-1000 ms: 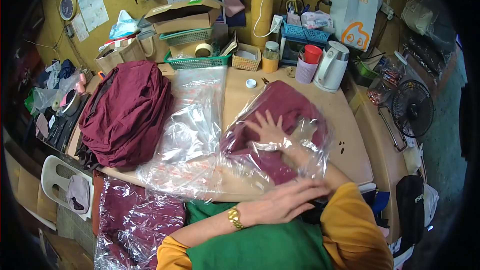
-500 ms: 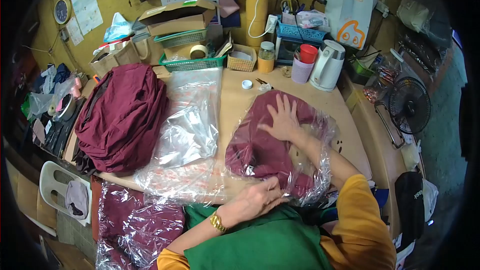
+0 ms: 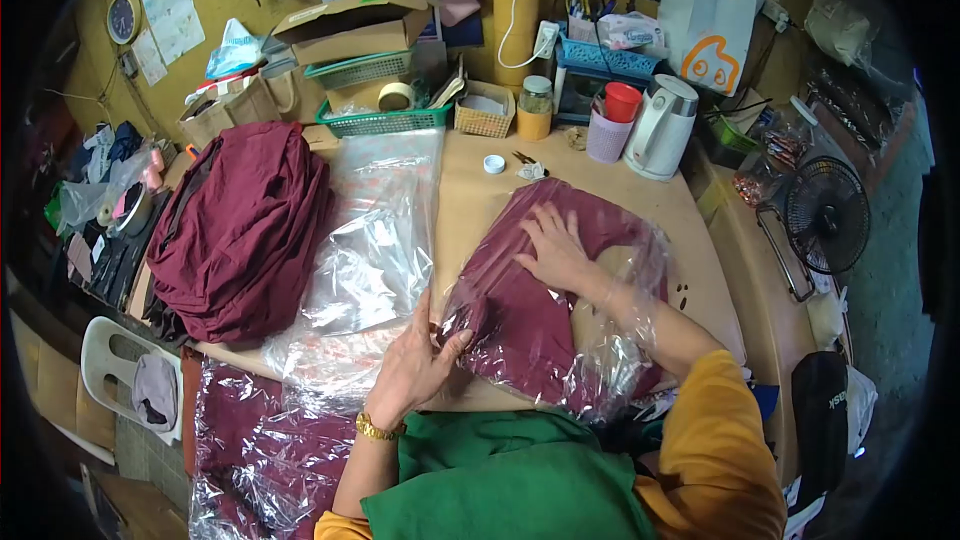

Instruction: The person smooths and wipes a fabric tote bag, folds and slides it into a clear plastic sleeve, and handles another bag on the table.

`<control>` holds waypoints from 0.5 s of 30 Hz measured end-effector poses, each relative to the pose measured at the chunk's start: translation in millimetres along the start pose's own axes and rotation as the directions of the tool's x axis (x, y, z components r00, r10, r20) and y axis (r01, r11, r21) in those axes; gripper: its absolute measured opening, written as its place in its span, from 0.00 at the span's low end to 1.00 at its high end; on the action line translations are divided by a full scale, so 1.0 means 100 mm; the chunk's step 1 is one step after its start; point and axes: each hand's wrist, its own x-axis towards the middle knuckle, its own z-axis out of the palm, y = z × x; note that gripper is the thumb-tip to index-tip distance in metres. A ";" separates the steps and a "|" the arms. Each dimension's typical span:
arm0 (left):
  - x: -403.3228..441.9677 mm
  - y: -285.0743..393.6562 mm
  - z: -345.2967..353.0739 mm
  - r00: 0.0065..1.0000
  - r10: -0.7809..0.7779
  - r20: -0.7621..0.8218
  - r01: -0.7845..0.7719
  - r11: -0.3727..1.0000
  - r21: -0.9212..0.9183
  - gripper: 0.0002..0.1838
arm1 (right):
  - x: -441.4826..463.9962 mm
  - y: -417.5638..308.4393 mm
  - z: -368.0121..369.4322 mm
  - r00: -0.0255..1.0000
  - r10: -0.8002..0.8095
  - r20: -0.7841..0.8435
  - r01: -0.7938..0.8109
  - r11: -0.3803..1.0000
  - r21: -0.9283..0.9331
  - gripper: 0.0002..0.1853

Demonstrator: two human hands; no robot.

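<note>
A maroon fabric item (image 3: 530,325) lies flat in a clear plastic bag (image 3: 610,370) at the middle of the table. My right hand (image 3: 557,252) rests on the fabric with its fingers spread, and clear film lies around its wrist and forearm. At the bag's left edge is my left hand (image 3: 412,368), a gold watch on its wrist; its thumb and fingers are apart, with the thumb by the maroon corner. Left of it lie flat clear plastic bags (image 3: 375,240), and beyond them a pile of folded maroon bags (image 3: 240,230).
Plastic-wrapped maroon items (image 3: 270,440) lie at the lower left, beside a white chair (image 3: 105,360). Along the back stand green baskets (image 3: 385,120), a jar (image 3: 534,110), a purple cup (image 3: 607,135) and a white kettle (image 3: 662,130). A black fan (image 3: 826,215) is at the right.
My left hand has moved left from the bag's near edge to its left corner, and its fingers have opened. My right hand has shifted slightly over the maroon fabric, which now lies more spread out.
</note>
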 end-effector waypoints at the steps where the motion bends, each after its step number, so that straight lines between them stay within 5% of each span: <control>1: 0.02 -0.11 0.06 1.000 -0.020 0.010 0.020 0.996 -0.085 0.50 | -0.01 -0.05 0.01 0.988 -0.148 -0.052 0.155 0.977 0.149 0.37; 4: 0.05 -0.17 0.05 0.981 -0.145 0.132 0.174 0.954 -0.244 0.49 | -0.31 -0.39 0.13 0.806 -0.569 -0.161 0.589 0.751 0.297 0.31; 6: 0.08 -0.34 0.13 0.962 -0.060 0.266 0.216 0.762 -0.610 0.45 | -0.49 -0.39 0.05 0.818 -0.574 0.019 0.575 0.818 -0.027 0.34; 8: 0.07 -0.38 0.13 0.955 -0.125 0.269 0.275 0.709 -0.649 0.43 | -0.36 -0.17 -0.09 0.877 -0.443 0.185 0.456 0.889 -0.034 0.37; 10: 0.07 -0.37 0.15 0.966 -0.137 0.220 0.259 0.496 -0.829 0.41 | -0.32 -0.16 -0.14 0.897 -0.401 0.187 0.416 0.908 -0.048 0.34; 12: 0.07 -0.42 0.25 0.972 -0.138 0.192 0.236 0.525 -0.818 0.39 | -0.36 -0.29 -0.06 0.834 -0.495 0.245 0.401 0.848 0.347 0.31; 13: 0.09 -0.45 0.29 0.973 -0.143 0.183 0.231 0.512 -0.828 0.37 | -0.52 -0.43 0.08 0.833 -0.540 0.120 0.475 0.809 0.346 0.30; 15: 0.09 -0.47 0.31 0.972 -0.153 0.176 0.230 0.494 -0.838 0.36 | -0.64 -0.58 0.25 0.819 -0.561 0.124 0.549 0.828 0.116 0.39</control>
